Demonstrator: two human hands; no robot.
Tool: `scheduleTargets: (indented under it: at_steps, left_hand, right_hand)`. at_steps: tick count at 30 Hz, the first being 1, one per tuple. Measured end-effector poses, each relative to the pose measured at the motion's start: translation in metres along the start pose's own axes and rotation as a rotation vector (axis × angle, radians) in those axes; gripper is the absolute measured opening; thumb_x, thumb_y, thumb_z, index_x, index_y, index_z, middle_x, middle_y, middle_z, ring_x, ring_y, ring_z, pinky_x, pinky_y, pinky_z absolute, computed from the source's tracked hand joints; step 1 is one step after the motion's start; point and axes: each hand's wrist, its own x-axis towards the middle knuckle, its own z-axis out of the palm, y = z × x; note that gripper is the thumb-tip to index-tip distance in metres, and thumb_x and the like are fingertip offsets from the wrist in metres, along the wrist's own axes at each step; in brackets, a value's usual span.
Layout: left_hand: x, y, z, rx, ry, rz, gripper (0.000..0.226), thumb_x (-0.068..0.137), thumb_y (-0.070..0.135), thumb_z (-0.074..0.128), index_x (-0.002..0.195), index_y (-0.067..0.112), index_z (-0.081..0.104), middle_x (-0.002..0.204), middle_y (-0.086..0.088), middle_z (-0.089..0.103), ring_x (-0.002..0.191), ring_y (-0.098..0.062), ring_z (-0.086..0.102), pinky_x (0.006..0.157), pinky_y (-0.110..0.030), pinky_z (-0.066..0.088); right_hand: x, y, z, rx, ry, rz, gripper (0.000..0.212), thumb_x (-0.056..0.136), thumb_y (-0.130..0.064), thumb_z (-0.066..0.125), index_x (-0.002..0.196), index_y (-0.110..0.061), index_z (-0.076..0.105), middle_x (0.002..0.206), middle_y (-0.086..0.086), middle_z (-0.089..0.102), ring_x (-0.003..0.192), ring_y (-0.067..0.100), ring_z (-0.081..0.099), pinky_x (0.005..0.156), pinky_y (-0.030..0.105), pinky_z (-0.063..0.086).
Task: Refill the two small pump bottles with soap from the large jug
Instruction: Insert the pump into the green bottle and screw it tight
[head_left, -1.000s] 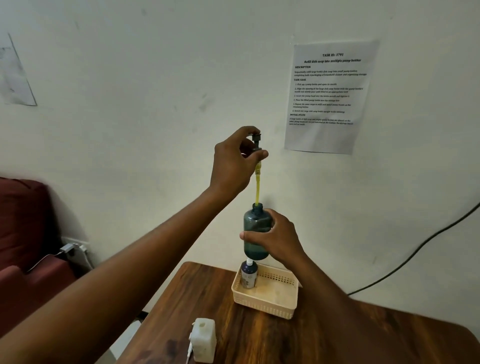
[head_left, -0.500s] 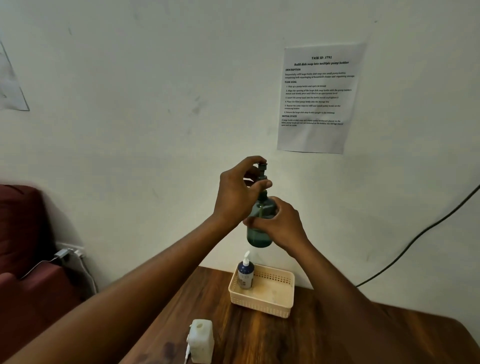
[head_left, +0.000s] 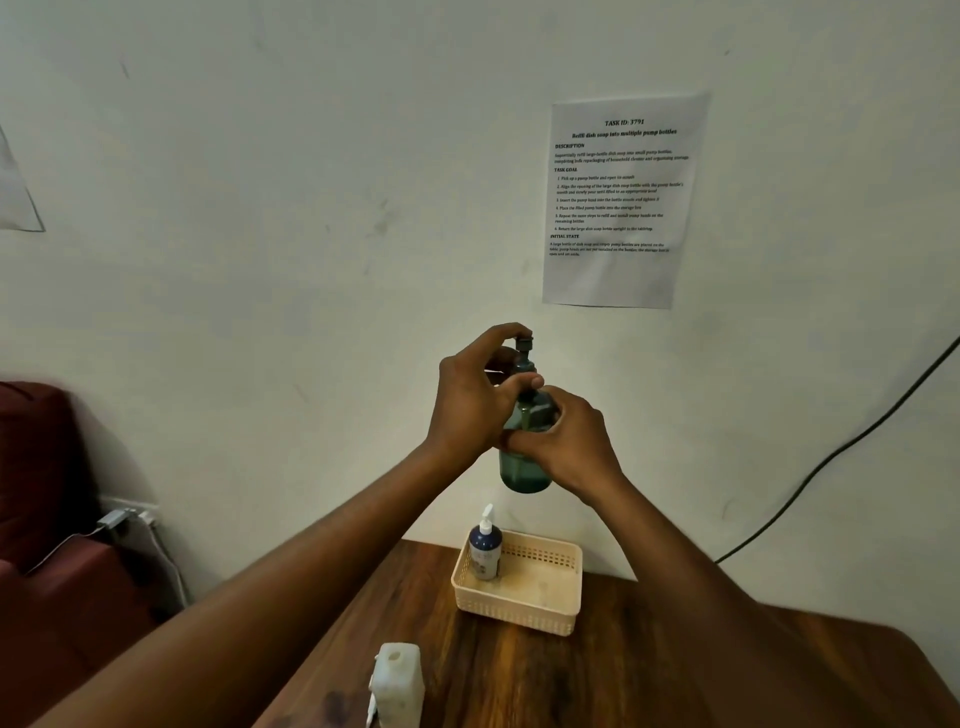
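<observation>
above the table, both hands on the green bottle

above the table (head_left: 649, 670), the right hand (head_left: 566, 441) has its grip wrapped round the green pump bottle (head_left: 524, 467); the left hand (head_left: 478, 400) pinches its pump head (head_left: 523, 345). a blue pump bottle (head_left: 484, 551) stands in the basket (head_left: 540, 608). the white jug (head_left: 397, 686) sits nearer.
</observation>
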Motion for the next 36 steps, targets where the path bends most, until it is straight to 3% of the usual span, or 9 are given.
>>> scheduleTargets:
  at_steps: [4, 8, 13, 17, 21, 25, 28, 30, 36]
  left_hand:
    - [0.002, 0.007, 0.001, 0.002, -0.042, 0.008, 0.049, 0.085, 0.008, 0.082, 0.129, 0.020, 0.065, 0.095, -0.001, 0.074, 0.090, -0.016, 0.074, 0.088, -0.038, 0.062]
    - [0.007, 0.013, -0.003, 0.028, -0.065, 0.025, 0.071, 0.082, 0.022, 0.087, 0.143, 0.027, 0.051, 0.104, 0.001, 0.069, 0.098, -0.014, 0.068, 0.087, -0.028, 0.059]
    - [0.018, 0.022, 0.001, 0.038, -0.067, -0.038, 0.082, 0.073, 0.022, 0.094, 0.141, 0.028, 0.050, 0.086, -0.002, 0.067, 0.079, -0.013, 0.066, 0.076, -0.022, 0.058]
    - [0.025, 0.022, -0.005, -0.041, -0.188, -0.111, 0.071, 0.080, 0.002, 0.085, 0.139, 0.026, 0.051, 0.088, 0.002, 0.074, 0.082, -0.008, 0.074, 0.081, -0.020, 0.061]
    - [0.030, 0.022, -0.012, -0.199, -0.382, -0.192, 0.060, 0.094, -0.012, 0.062, 0.144, 0.015, 0.045, 0.108, -0.008, 0.079, 0.102, -0.018, 0.077, 0.095, -0.033, 0.059]
    - [0.032, 0.023, -0.011, -0.124, -0.381, -0.170, 0.042, 0.089, 0.005, 0.077, 0.127, 0.014, 0.061, 0.107, -0.001, 0.077, 0.098, -0.008, 0.074, 0.089, -0.025, 0.060]
    - [0.031, 0.025, -0.004, -0.025, -0.240, -0.143, 0.029, 0.078, 0.028, 0.089, 0.095, 0.011, 0.073, 0.090, -0.005, 0.076, 0.087, -0.019, 0.074, 0.077, -0.027, 0.059]
    - [0.033, 0.025, -0.001, -0.028, -0.222, -0.154, 0.024, 0.077, 0.026, 0.090, 0.089, 0.010, 0.077, 0.085, -0.006, 0.078, 0.083, -0.021, 0.075, 0.074, -0.028, 0.059]
    - [0.042, 0.018, -0.012, -0.249, -0.553, -0.223, 0.024, 0.097, -0.003, 0.063, 0.118, 0.003, 0.073, 0.116, -0.008, 0.078, 0.113, -0.014, 0.072, 0.100, -0.022, 0.053]
  right_hand:
    - [-0.001, 0.000, -0.004, -0.002, 0.014, 0.002, 0.068, 0.067, -0.050, 0.086, 0.124, -0.029, 0.057, 0.119, -0.005, 0.065, 0.096, 0.010, 0.056, 0.075, 0.022, 0.044]
    - [0.000, -0.002, -0.009, -0.005, 0.027, 0.005, 0.068, 0.067, -0.053, 0.085, 0.124, -0.030, 0.056, 0.121, -0.005, 0.064, 0.095, 0.011, 0.056, 0.074, 0.020, 0.044]
    - [0.000, -0.006, -0.011, 0.009, 0.023, 0.016, 0.075, 0.065, -0.057, 0.085, 0.128, -0.029, 0.055, 0.121, -0.007, 0.063, 0.098, 0.010, 0.056, 0.079, 0.023, 0.047]
    - [-0.003, -0.006, -0.016, 0.056, 0.008, 0.028, 0.070, 0.065, -0.055, 0.086, 0.123, -0.031, 0.055, 0.113, -0.012, 0.059, 0.098, 0.012, 0.058, 0.068, 0.017, 0.046]
    - [-0.005, -0.002, -0.020, 0.072, -0.002, 0.025, 0.070, 0.064, -0.053, 0.086, 0.123, -0.029, 0.057, 0.114, -0.007, 0.063, 0.100, 0.016, 0.061, 0.080, 0.028, 0.055]
    - [-0.004, -0.005, -0.024, 0.086, 0.003, 0.024, 0.069, 0.065, -0.052, 0.086, 0.124, -0.029, 0.056, 0.115, -0.007, 0.062, 0.100, 0.016, 0.060, 0.072, 0.022, 0.052]
    - [-0.002, -0.008, -0.026, 0.057, 0.014, 0.010, 0.068, 0.065, -0.053, 0.085, 0.123, -0.032, 0.055, 0.113, -0.010, 0.060, 0.099, 0.015, 0.060, 0.073, 0.022, 0.050]
    - [-0.003, -0.009, -0.027, 0.064, 0.016, 0.011, 0.068, 0.064, -0.053, 0.085, 0.121, -0.033, 0.055, 0.112, -0.011, 0.060, 0.098, 0.014, 0.060, 0.073, 0.022, 0.050]
    - [-0.007, -0.005, -0.033, 0.118, -0.018, 0.019, 0.066, 0.062, -0.051, 0.087, 0.118, -0.032, 0.058, 0.108, -0.012, 0.062, 0.094, 0.010, 0.060, 0.069, 0.021, 0.050]
